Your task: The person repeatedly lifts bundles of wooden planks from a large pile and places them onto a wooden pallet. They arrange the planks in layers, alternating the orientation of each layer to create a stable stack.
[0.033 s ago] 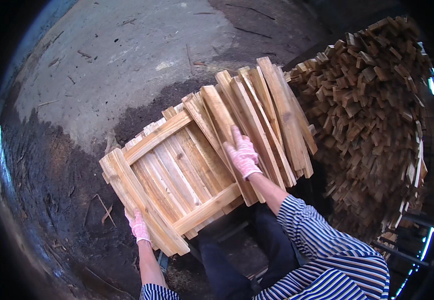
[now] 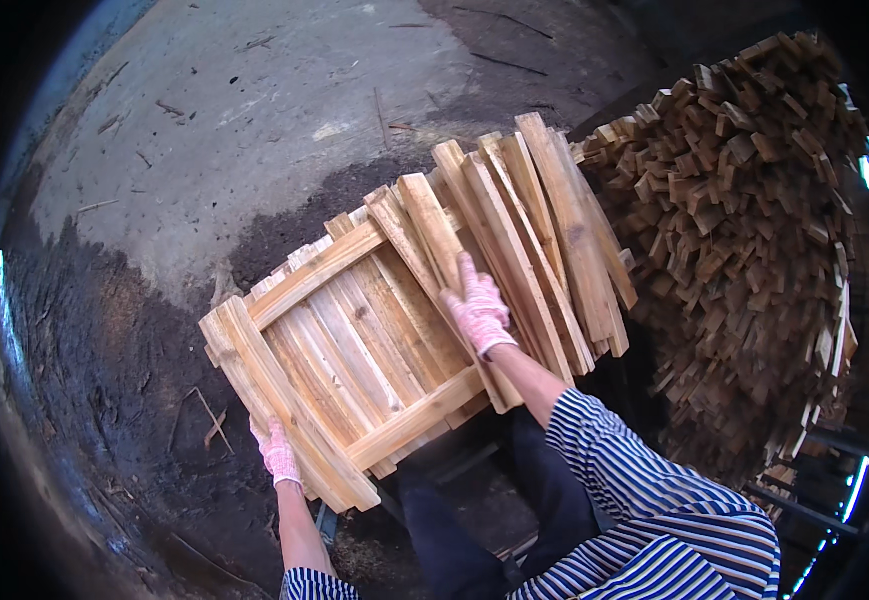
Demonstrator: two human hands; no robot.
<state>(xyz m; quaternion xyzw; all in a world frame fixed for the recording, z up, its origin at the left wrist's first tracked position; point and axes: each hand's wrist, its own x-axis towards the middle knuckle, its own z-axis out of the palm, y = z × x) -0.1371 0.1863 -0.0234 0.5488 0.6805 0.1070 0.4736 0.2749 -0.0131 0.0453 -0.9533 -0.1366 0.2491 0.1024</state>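
Wooden slats lie side by side in a flat layer (image 2: 339, 330), with two crosspieces laid over them; the upper crosspiece (image 2: 319, 273) and the lower crosspiece (image 2: 416, 417) run parallel. Across their left ends rests an end slat (image 2: 289, 405). My left hand (image 2: 279, 455), in a pink-and-white glove, grips its outer edge near the lower end, some fingers hidden. My right hand (image 2: 479, 310), gloved alike, is closed on a loose slat (image 2: 432, 225) lying slantwise over the crosspieces. Right of it, several more loose slats (image 2: 519, 250) lie bunched together.
A tall pile of short wooden pieces (image 2: 744, 220) fills the right side. Beyond the slats stretches grey concrete floor (image 2: 284, 120), dark and dirty at the left, with scattered splinters. My legs (image 2: 454, 520) are close below the work.
My right hand has shifted slightly left with its slat, which has come away from the bunch, widening a gap at its right. My left hand stays put.
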